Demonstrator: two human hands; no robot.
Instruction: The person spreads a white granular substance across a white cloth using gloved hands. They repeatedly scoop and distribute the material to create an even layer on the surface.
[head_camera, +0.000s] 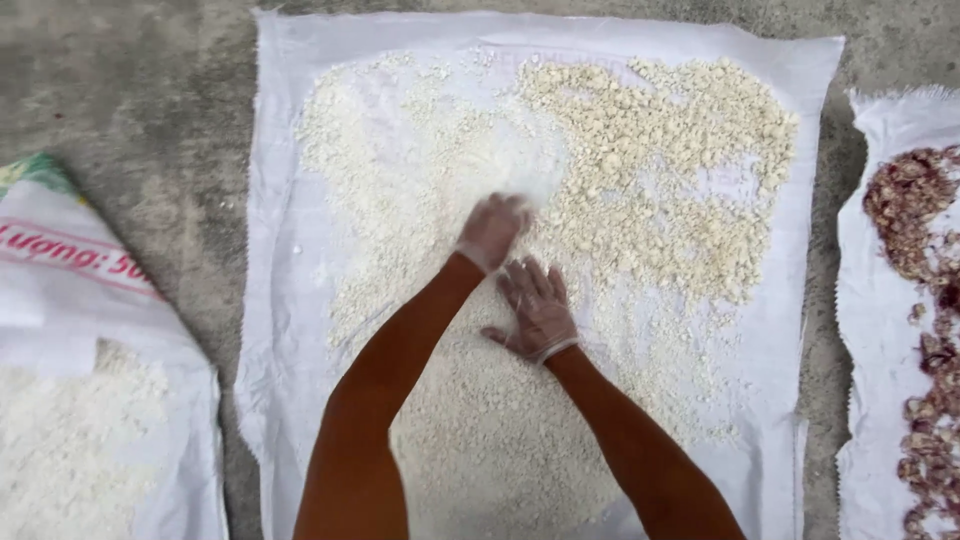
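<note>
Grain (480, 420) on white sheet (290, 250): left hand (492, 230) is sweeping mid-sheet, blurred, fingers loosely curled, holding nothing; right hand (538, 310) is pressing flat just below it, fingers spread. Coarser pieces (680, 170) are lying right of both hands.

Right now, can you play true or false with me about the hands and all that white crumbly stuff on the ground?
1. Both hands wear thin clear gloves. True: the left hand and right hand both do.
2. The hands rest on a wooden table. False: they are on a white sheet laid on concrete ground.
3. The white pieces cover much of the sheet. True.
4. The sheet at the right edge holds green leaves. False: it holds reddish-brown pieces.
5. The right hand is shut in a fist. False: its fingers are spread flat on the pieces.
</note>
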